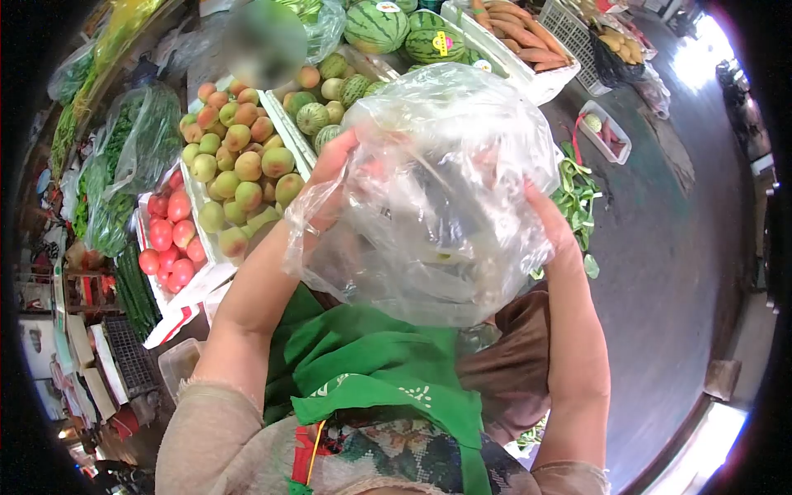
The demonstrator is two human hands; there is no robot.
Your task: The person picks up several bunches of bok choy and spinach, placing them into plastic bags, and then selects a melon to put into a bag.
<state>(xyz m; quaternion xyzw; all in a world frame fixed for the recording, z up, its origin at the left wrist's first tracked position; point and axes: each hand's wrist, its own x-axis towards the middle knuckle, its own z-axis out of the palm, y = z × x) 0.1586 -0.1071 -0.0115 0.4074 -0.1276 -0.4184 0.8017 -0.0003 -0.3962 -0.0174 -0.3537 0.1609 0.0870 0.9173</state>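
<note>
A large clear plastic bag (445,190) is spread out in front of my chest, puffed and crumpled, with light glaring off its upper part. On its left side my left hand (332,169) grips the plastic, the fingers partly covered by the film. My right hand (546,221) holds the opposite side, its fingertips partly hidden in the folds. Whether anything lies inside the bag I cannot make out. Below it hangs a green apron (371,346) over my lap.
Ahead on the left are a box of peaches (239,165) and a box of tomatoes (172,239). Watermelons (376,26) and a crate of reddish roots (520,37) stand at the back. Leafy greens (577,202) and a white basket (605,134) lie on the floor to the right.
</note>
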